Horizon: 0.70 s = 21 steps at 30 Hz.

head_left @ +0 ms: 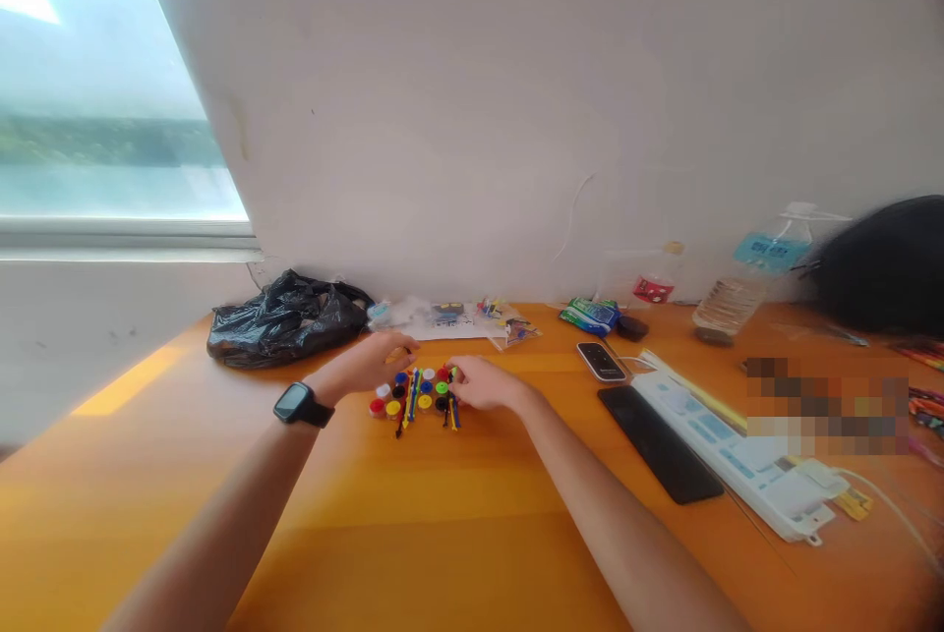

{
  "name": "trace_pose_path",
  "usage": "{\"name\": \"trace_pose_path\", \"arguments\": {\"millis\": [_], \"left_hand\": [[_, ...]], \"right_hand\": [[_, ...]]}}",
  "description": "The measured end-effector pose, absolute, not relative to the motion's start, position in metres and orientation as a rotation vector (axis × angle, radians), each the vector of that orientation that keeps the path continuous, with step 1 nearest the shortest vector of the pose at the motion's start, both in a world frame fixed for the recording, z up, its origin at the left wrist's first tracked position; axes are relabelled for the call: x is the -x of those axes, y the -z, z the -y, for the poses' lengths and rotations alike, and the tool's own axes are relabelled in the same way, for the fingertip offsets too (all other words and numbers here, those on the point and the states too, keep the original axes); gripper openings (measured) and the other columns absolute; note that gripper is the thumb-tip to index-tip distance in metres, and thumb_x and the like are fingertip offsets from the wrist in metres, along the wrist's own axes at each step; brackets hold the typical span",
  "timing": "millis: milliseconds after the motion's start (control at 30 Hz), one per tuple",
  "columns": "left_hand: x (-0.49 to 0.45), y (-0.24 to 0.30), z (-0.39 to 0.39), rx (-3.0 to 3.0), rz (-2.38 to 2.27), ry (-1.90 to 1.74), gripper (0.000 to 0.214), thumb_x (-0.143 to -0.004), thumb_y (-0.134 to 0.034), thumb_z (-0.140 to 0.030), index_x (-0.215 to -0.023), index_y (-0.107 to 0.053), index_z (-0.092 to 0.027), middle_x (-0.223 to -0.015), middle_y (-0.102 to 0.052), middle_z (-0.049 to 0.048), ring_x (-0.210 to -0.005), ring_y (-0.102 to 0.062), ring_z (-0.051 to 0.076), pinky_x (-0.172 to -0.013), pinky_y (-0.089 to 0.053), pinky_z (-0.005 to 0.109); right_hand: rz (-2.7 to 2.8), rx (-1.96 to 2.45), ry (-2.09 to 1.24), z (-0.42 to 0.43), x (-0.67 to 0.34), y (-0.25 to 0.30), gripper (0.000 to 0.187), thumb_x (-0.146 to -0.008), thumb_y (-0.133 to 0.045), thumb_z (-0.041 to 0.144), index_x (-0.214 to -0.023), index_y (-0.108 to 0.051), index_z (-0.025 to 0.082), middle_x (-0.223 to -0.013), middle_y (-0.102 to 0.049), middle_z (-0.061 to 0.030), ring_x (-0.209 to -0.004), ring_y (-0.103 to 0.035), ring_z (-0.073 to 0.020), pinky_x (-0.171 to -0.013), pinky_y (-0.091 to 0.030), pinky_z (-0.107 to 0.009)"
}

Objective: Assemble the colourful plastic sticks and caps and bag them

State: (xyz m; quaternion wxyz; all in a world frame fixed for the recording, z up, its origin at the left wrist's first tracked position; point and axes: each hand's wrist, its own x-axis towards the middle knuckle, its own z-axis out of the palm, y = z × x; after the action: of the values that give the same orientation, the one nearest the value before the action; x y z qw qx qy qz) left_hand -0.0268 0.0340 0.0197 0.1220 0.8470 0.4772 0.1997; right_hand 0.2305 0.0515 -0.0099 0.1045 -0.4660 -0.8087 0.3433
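A cluster of small coloured plastic pieces [417,394], round caps and thin sticks in red, yellow, blue, green, white and black, lies on the orange table [442,514]. My left hand [376,362], with a black watch [301,405] on the wrist, rests just behind the cluster's left side, fingers curled; something small and yellowish shows at its fingertips. My right hand [483,383] sits at the cluster's right edge, fingers pinched near a green piece. What either hand grips is too small to name.
A black plastic bag [284,317] lies at the back left, and clear packets [449,319] by the wall. To the right are a phone [601,362], a dark flat slab [660,443], a white power strip [730,450], a water bottle [744,283] and a black bag [885,263].
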Motion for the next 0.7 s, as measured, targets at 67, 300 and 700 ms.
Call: {"name": "trace_pose_path", "arguments": {"millis": [67, 300, 700], "left_hand": [[0.028, -0.011, -0.035, -2.475, -1.391, -0.599, 0.036, -0.1, -0.053, -0.045, -0.118, -0.076, -0.023, -0.114, -0.078, 0.0112, -0.099, -0.073, 0.028, -0.09, -0.057, 0.037], [-0.002, 0.038, -0.033, -2.707, -1.425, -0.548, 0.045, -0.106, -0.038, -0.033, -0.142, -0.059, -0.015, -0.144, -0.063, 0.0184, -0.139, -0.054, 0.034, -0.119, -0.041, 0.052], [0.013, 0.018, -0.043, -2.696, -1.519, -0.571, 0.045, -0.103, -0.039, -0.019, -0.144, -0.057, -0.016, -0.149, -0.058, 0.0167, -0.145, -0.045, 0.035, -0.122, -0.037, 0.054]], "right_hand": [[2.394, 1.365, -0.969, -0.048, -0.226, 0.01, 0.019, -0.093, -0.067, 0.027, -0.109, -0.07, 0.019, -0.089, -0.075, -0.0043, -0.077, -0.067, -0.018, -0.065, -0.046, -0.024], [2.326, 1.248, -0.413, -0.027, -0.202, 0.025, 0.04, -0.108, -0.039, 0.037, -0.132, -0.064, 0.017, -0.135, -0.064, -0.0171, -0.131, -0.054, -0.0293, -0.112, -0.041, -0.042], [2.385, 1.178, -0.397, -0.014, -0.179, 0.06, 0.067, -0.11, -0.026, 0.045, -0.163, -0.034, 0.005, -0.171, -0.031, -0.02, -0.16, -0.022, -0.0337, -0.131, -0.018, -0.053]]}}
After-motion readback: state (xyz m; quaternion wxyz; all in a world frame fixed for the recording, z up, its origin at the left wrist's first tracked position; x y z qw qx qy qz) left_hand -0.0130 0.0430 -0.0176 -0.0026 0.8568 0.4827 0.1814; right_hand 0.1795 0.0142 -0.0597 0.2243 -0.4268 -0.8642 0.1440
